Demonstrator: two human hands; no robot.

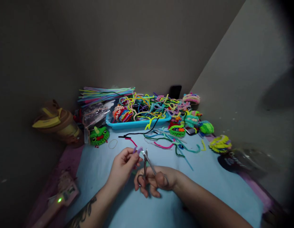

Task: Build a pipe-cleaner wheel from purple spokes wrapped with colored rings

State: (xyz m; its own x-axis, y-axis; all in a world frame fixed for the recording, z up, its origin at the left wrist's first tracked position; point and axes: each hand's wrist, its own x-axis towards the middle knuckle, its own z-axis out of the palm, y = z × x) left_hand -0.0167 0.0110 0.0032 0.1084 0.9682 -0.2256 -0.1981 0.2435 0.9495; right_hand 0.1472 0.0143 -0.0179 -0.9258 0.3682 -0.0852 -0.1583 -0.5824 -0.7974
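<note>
My right hand [156,182] grips a pair of small metal scissors [147,164], fingers through the loops, blades pointing up and away from me. My left hand [124,166] is pinched shut just left of the blade tips, holding something small that I cannot make out. Both hands hover over a light blue cloth [208,183] on the table. Loose pipe cleaners [166,142] in teal, pink and black lie on the cloth just beyond my hands.
A blue tray [137,124] full of tangled pipe cleaners sits at the back. Straight pipe cleaners [104,93] lie bundled behind it. A green fuzzy figure [99,135] stands at left, several others [185,125] at right. A pink device with a green light [62,198] lies near left.
</note>
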